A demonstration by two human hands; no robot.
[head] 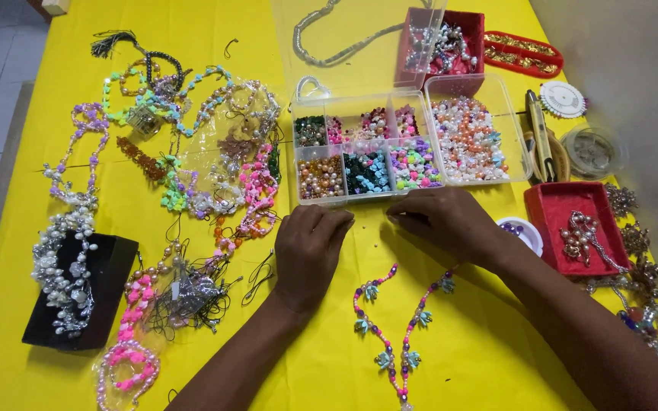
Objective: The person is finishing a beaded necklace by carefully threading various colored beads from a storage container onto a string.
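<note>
Fingers (340, 221) of the left hand (310, 251) curled together, tips pinched just below the front wall of the clear plastic compartmented bead box (413, 148); too small to tell what, if anything, sits between them. Fingers (405, 219) of the right hand (447, 221) likewise drawn together, tips pointing left toward the other hand, a narrow gap of yellow table cover (192, 30) between the two. Possibly a fine thread pinched there, not clearly visible.

Below the bead box and nearer the viewer, lying loose: a half-strung strand of pink and purple beads with teal flower charms (394, 335), bent into a V, long axis running away from the box, open ends toward the hands. Right upper end just under the right wrist, so nearer that hand; left end apart from the left hand.

Left of the bead box: a heap of finished pastel bead strands (215, 152); further left, a black block draped with white pearls (78, 289). Right of the box: a red flocked tray (544, 217) holding a metal chain piece.
</note>
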